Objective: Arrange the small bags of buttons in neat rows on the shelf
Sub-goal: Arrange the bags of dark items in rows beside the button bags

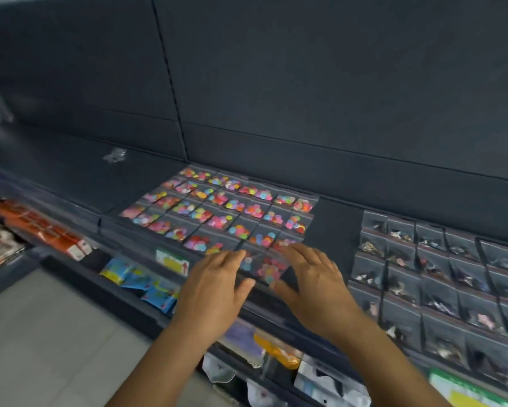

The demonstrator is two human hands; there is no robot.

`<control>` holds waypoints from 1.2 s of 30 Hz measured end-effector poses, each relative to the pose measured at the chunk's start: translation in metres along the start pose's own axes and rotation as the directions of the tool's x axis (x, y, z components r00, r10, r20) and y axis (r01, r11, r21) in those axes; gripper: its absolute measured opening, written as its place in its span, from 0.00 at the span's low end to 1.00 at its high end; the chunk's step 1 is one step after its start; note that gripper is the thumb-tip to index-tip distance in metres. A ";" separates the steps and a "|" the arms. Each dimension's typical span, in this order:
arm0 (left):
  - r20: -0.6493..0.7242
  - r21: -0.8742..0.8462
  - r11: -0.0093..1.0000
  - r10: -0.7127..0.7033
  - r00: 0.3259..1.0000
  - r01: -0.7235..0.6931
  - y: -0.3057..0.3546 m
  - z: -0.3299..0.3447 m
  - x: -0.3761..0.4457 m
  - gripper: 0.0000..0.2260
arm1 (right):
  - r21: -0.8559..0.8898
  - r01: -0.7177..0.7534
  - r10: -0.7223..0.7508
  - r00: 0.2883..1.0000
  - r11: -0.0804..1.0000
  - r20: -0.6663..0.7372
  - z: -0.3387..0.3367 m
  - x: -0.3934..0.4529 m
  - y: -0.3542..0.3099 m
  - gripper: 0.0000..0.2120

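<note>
So the colourful button bags (217,207) are laid out in a slanted grid on the dark shelf (338,212), rows running from the near left up toward the back right. The whole block sits straight ahead of the hands, and the front row is where the action is.

The front bag (269,268) lies flat right between both hands, at the near edge of the shelf. Its long side looks to run roughly left to right, matching the row behind it, though it's a bit blurry so I wouldn't swear to the exact angle. Neither hand is really nearer, they bracket it pretty evenly.

Left hand (217,284): fingers straight and spread, lying flat, fingertips at the bag's left edge. No pinch, no curl, so the grip is open and just resting or pressing on the plastic. Right hand (311,282): same deal, fingers extended and flat over the bag's right edge, thumb reaching toward the bag's near corner. Also not holding anything.

My guess is the next bit is a nudge from both sides to square that bag up with its row. Slippery plastic, so too much push could shift the neighbours.

Off to the right there's a separate grid of darker bags (440,268), well apart from this one.
</note>
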State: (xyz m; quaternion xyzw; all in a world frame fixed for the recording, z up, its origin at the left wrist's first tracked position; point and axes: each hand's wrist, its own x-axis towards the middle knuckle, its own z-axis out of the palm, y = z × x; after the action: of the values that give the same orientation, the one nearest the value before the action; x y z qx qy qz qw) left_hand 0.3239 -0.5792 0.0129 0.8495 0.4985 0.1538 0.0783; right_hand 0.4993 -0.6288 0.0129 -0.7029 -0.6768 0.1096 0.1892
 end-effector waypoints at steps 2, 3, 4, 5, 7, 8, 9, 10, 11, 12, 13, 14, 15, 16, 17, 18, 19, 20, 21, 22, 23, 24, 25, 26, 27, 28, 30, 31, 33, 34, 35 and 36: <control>-0.005 -0.002 1.000 -0.023 1.000 0.023 -0.036 -0.012 -0.003 0.25 | 0.015 0.021 -0.021 1.000 1.000 0.022 0.017 0.018 -0.031 0.31; -0.013 -0.002 0.999 -0.033 0.999 0.033 -0.053 -0.018 -0.004 0.25 | 0.021 0.034 -0.035 0.999 0.999 0.032 0.026 0.027 -0.047 0.30; -0.024 0.000 0.999 -0.040 0.999 0.040 -0.069 -0.025 -0.005 0.25 | 0.025 0.050 -0.051 0.998 0.998 0.040 0.034 0.036 -0.061 0.30; -0.036 0.003 0.999 -0.045 0.998 0.045 -0.085 -0.030 -0.006 0.25 | 0.028 0.066 -0.067 0.997 0.997 0.047 0.041 0.044 -0.076 0.30; -0.050 0.007 0.998 -0.064 0.997 0.065 -0.115 -0.040 -0.009 0.25 | 0.030 0.087 -0.088 0.995 0.996 0.053 0.055 0.059 -0.105 0.30; -0.051 0.011 0.997 -0.078 0.996 0.079 -0.128 -0.044 -0.009 0.25 | 0.031 0.095 -0.096 0.994 0.995 0.052 0.061 0.067 -0.118 0.31; -0.052 0.015 0.996 -0.092 0.994 0.093 -0.142 -0.048 -0.009 0.25 | 0.034 0.105 -0.107 0.993 0.994 0.054 0.067 0.075 -0.131 0.31; -0.057 0.019 0.994 -0.103 0.993 0.104 -0.155 -0.051 -0.009 0.25 | 0.034 0.116 -0.118 0.991 0.993 0.059 0.073 0.083 -0.143 0.31; -0.063 0.020 0.993 -0.114 0.991 0.116 -0.167 -0.055 -0.008 0.25 | 0.032 0.128 -0.130 0.989 0.991 0.067 0.078 0.091 -0.154 0.30; -0.070 0.017 0.992 -0.126 0.990 0.128 -0.179 -0.057 -0.007 0.25 | 0.029 0.139 -0.141 0.987 0.990 0.078 0.083 0.098 -0.164 0.30; -0.077 0.009 0.990 -0.138 0.987 0.139 -0.190 -0.060 -0.006 0.25 | 0.027 0.147 -0.149 0.985 0.989 0.091 0.087 0.106 -0.173 0.30; -0.084 -0.001 0.989 -0.149 0.985 0.149 -0.200 -0.062 -0.005 0.25 | 0.027 0.154 -0.156 0.982 0.988 0.103 0.092 0.114 -0.182 0.30; -0.093 -0.012 0.987 -0.158 0.983 0.158 -0.211 -0.065 -0.002 0.25 | 0.028 0.163 -0.165 0.980 0.986 0.113 0.096 0.123 -0.190 0.30; -0.100 -0.018 0.986 -0.165 0.981 0.165 -0.218 -0.066 0.000 0.24 | 0.029 0.169 -0.171 0.978 0.985 0.119 0.098 0.131 -0.196 0.31; -0.108 -0.022 0.985 -0.174 0.979 0.173 -0.228 -0.068 0.003 0.24 | 0.028 0.181 -0.183 0.976 0.983 0.121 0.101 0.140 -0.203 0.31; -0.118 -0.028 0.983 -0.185 0.976 0.183 -0.239 -0.070 0.008 0.24 | 0.026 0.195 -0.197 0.973 0.980 0.121 0.105 0.151 -0.210 0.31; -0.124 -0.034 0.981 -0.196 0.973 0.193 -0.251 -0.071 0.012 0.24 | 0.020 0.207 -0.208 0.970 0.978 0.122 0.109 0.163 -0.217 0.30; -0.127 -0.039 0.978 -0.207 0.970 0.204 -0.263 -0.073 0.018 0.25 | 0.016 0.216 -0.216 0.968 0.976 0.124 0.113 0.175 -0.223 0.30; -0.128 -0.042 0.976 -0.216 0.968 0.212 -0.274 -0.075 0.025 0.25 | 0.011 0.225 -0.224 0.966 0.974 0.126 0.116 0.188 -0.229 0.30; -0.129 -0.044 0.975 -0.221 0.967 0.217 -0.286 -0.077 0.033 0.25 | 0.009 0.232 -0.231 0.964 0.973 0.129 0.120 0.202 -0.235 0.29; -0.133 -0.042 0.975 -0.221 0.966 0.217 -0.299 -0.079 0.041 0.25 | 0.012 0.237 -0.237 0.963 0.971 0.131 0.124 0.217 -0.241 0.29; -0.138 -0.036 0.976 -0.217 0.966 0.214 -0.311 -0.081 0.051 0.25 | 0.018 0.239 -0.240 0.962 0.971 0.134 0.128 0.233 -0.247 0.29; -0.143 -0.027 0.977 -0.213 0.967 0.211 -0.323 -0.084 0.062 0.24 | 0.021 0.242 -0.243 0.960 0.970 0.138 0.132 0.249 -0.252 0.29; -0.147 -0.019 0.977 -0.211 0.966 0.210 -0.334 -0.087 0.073 0.24 | 0.018 0.248 -0.249 0.959 0.968 0.138 0.136 0.266 -0.257 0.29; -0.147 -0.016 0.977 -0.211 0.966 0.211 -0.346 -0.090 0.085 0.24 | 0.011 0.255 -0.255 0.958 0.967 0.135 0.139 0.283 -0.262 0.29; -0.144 -0.015 0.977 -0.211 0.967 0.211 -0.358 -0.092 0.097 0.24 | 0.007 0.259 -0.258 0.957 0.966 0.131 0.141 0.299 -0.266 0.29; -0.129 -0.011 0.977 -0.211 0.969 0.212 -0.380 -0.096 0.120 0.25 | 0.017 0.251 -0.251 0.959 0.968 0.134 0.145 0.331 -0.274 0.29; -0.121 -0.007 0.977 -0.211 0.970 0.212 -0.391 -0.097 0.132 0.25 | 0.028 0.244 -0.245 0.959 0.969 0.139 0.148 0.346 -0.278 0.29; -0.118 -0.005 0.977 -0.210 0.971 0.211 -0.412 -0.101 0.156 0.25 | 0.040 0.235 -0.239 0.960 0.971 0.149 0.153 0.376 -0.284 0.29; -0.122 -0.007 0.978 -0.210 0.970 0.211 -0.422 -0.103 0.167 0.24 | 0.043 0.232 -0.236 0.960 0.972 0.149 0.156 0.390 -0.287 0.29; -0.126 -0.011 0.978 -0.210 0.970 0.210 -0.433 -0.105 0.178 0.24 | 0.048 0.226 -0.230 0.962 0.973 0.147 0.159 0.403 -0.291 0.30; -0.126 -0.017 0.978 -0.209 0.970 0.209 -0.443 -0.106 0.189 0.24 | 0.054 0.214 -0.220 0.965 0.975 0.145 0.163 0.414 -0.294 0.30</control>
State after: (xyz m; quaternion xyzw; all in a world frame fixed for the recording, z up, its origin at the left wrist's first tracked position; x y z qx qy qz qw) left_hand 0.0092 -0.1996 0.0207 0.7807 0.5888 0.1994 0.0636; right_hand 0.1898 -0.1953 0.0292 -0.6107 -0.7598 0.1537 0.1619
